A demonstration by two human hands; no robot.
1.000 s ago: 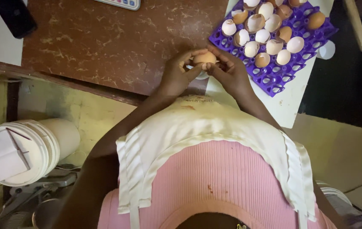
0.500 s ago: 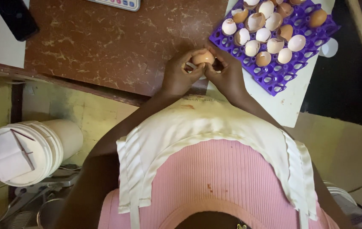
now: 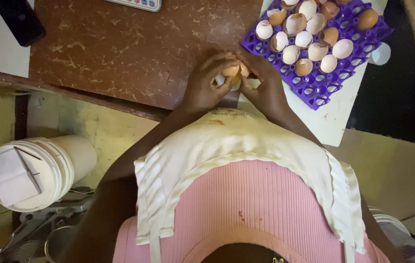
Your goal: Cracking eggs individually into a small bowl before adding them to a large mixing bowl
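Since 1 second prior, both hands, left hand [image 3: 206, 86] and right hand [image 3: 265, 87], grasping the egg [image 3: 232, 72], had pulled its shell apart beside the purple tray [image 3: 314, 86].

Head view, straight down, close

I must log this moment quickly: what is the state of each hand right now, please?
Left hand: closed on the brown egg, fingers curled around it.
Right hand: closed on the same egg from the other side.

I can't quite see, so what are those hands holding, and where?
A brown egg, gripped at its two ends between the left hand and right hand.
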